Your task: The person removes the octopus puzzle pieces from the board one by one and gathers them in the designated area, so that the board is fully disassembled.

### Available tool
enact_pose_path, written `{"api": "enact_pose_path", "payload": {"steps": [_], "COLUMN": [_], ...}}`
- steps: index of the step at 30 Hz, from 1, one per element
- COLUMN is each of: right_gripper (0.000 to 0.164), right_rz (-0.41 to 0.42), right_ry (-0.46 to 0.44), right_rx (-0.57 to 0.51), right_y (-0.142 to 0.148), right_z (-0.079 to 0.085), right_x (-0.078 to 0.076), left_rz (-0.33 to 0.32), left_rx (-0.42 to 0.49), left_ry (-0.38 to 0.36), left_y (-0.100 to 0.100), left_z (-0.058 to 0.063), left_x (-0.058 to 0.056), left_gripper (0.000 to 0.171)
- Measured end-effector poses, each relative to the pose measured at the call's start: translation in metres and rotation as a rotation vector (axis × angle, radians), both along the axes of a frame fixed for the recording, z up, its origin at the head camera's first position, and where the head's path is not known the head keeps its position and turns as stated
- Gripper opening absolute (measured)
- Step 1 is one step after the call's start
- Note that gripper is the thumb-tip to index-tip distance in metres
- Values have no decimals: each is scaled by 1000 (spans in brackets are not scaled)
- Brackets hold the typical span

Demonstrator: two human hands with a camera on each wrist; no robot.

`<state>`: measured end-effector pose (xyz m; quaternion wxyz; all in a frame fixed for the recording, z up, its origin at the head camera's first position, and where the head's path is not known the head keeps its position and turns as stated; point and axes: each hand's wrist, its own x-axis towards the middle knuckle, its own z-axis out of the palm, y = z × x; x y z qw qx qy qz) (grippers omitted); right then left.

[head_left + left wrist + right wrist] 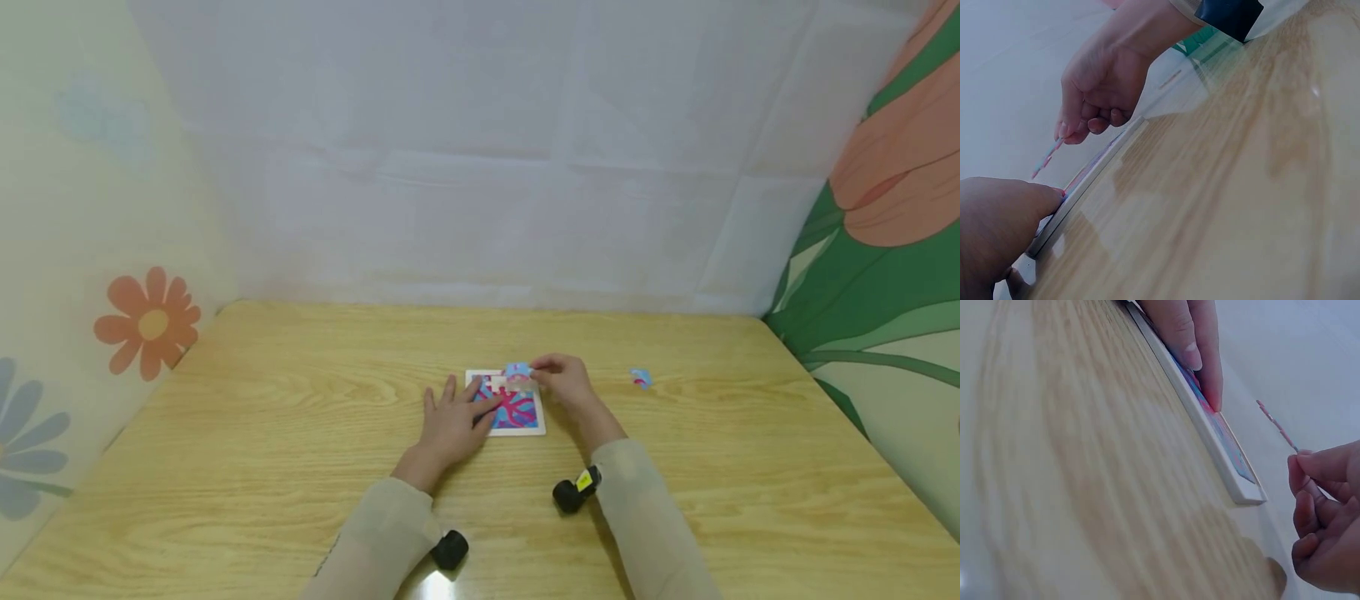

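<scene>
A jigsaw puzzle in a white tray (519,432) lies on the wooden table, its picture pink, blue and purple. Bare cream tray floor shows along its far part. My left hand (452,425) rests over the tray's left side, fingers spread and fairly straight, fingertips on the picture. Between thumb and fingertips, my right hand (567,385) pinches a light-blue and pink puzzle piece (517,371) by its right end. In the right wrist view this piece (1277,427) appears edge-on, raised above the tray and tilted. The right hand's other fingers are curled in.
Another blue and pink puzzle piece (641,378) lies on the table (720,433) to the right of the tray. A white cloth (480,167) hangs behind the far table edge. Black wrist cameras (450,550) sit by both sleeves, low over the table.
</scene>
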<state>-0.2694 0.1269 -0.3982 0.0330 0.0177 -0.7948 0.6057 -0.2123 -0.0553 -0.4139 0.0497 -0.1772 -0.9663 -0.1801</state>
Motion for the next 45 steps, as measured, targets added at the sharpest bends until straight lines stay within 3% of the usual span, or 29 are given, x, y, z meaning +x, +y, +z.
{"api": "enact_pose_path", "payload": {"steps": [9, 18, 27, 45], "right_gripper": [12, 16, 17, 25], "right_rz": [-21, -34, -58, -79], "right_ry": [-22, 7, 25, -21], "right_rx": [-102, -117, -78, 1], "right_y": [16, 36, 61, 105], "right_z": [2, 5, 8, 10], "right_x": [0, -4, -5, -3], "left_rz": [-11, -15, -31, -20], "left_rx": [5, 8, 17, -3], "left_ry": [-4, -4, 3, -1], "left_y": [-1, -2, -2, -2], "left_z": [-1, -2, -1, -1], "left_x": [0, 0, 1, 0], "left_gripper": [33, 34, 34, 36]}}
